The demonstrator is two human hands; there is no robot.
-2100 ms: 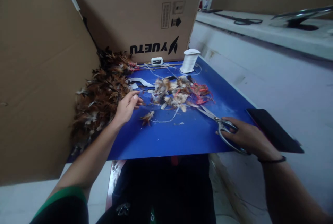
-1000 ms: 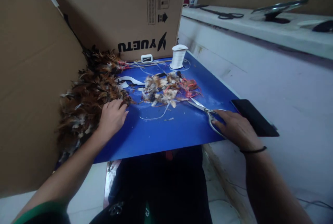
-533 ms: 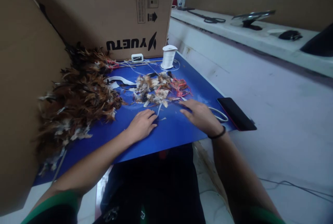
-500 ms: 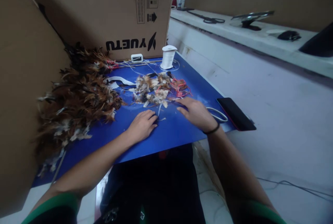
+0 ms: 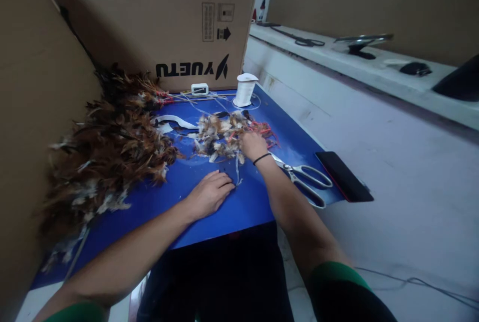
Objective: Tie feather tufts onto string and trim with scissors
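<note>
On blue board (image 5: 239,220), left hand (image 5: 207,196) palm-down, right hand (image 5: 255,147) at feathers (image 5: 213,125), all fingers' grip unclear.

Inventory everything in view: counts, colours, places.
table: 1, blue, centre
loose feathers: uncountable, brown and cream, centre
feather bundles: count unclear, brown, left
string: tangled, red, centre
ribbon: 1, white, centre
spool: 1, white, back
small case: 1, white, back
scissors: 1, silver, right
phone: 1, black, right
cardboard panels: 3, brown, left, back, right
ledge: 1, white, right
long scissors: 1, dark, ledge
bottle: 1, dark, ledge
left hand: 1, bare, table front
right hand: 1, bare, at loose feathers
</note>
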